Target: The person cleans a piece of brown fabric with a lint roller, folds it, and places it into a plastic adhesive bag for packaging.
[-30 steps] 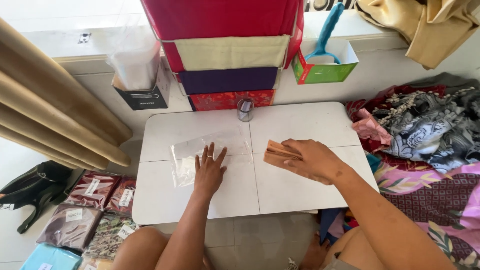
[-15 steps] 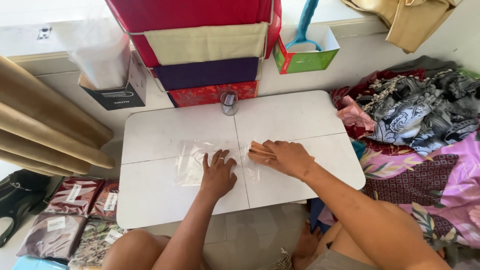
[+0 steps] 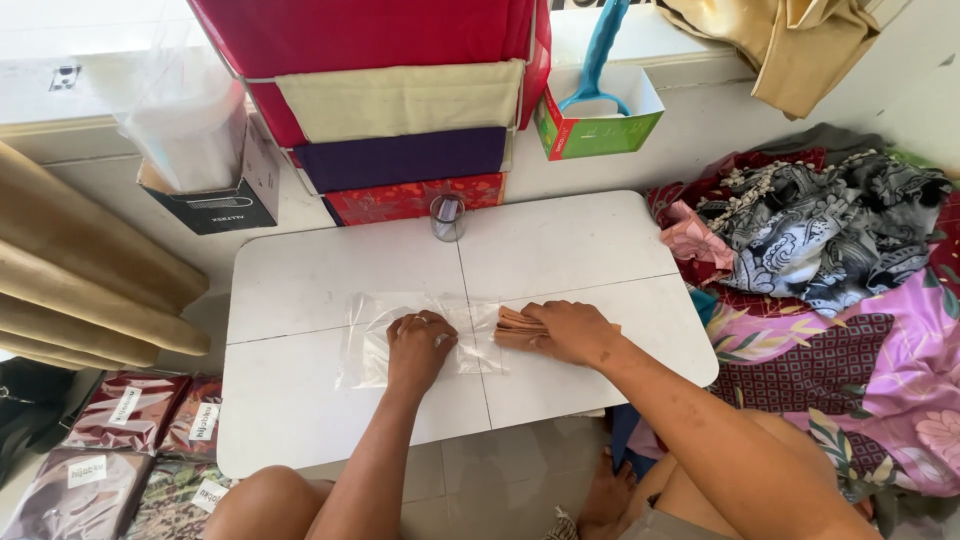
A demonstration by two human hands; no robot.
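Observation:
A clear plastic bag (image 3: 372, 340) lies flat on the white folding table (image 3: 300, 280). My left hand (image 3: 420, 345) rests on the bag with its fingers curled, pinching the bag's open edge. My right hand (image 3: 568, 330) lies flat over a folded tan-orange cloth (image 3: 512, 326) and presses it against the bag's mouth. The cloth's left end touches the bag; most of the cloth is hidden under my palm.
A small glass (image 3: 447, 217) stands at the table's back edge. Behind it rise stacked red, cream and purple fabric boxes (image 3: 400, 110), a black box with clear bags (image 3: 200, 190) and a green box (image 3: 595, 125). Packaged cloths (image 3: 110, 450) lie on the floor left; loose patterned fabrics (image 3: 830, 250) lie right.
My left hand has gone from spread flat on the bag to curled at its opening. My right hand has slid the folded cloth leftward to the bag's mouth.

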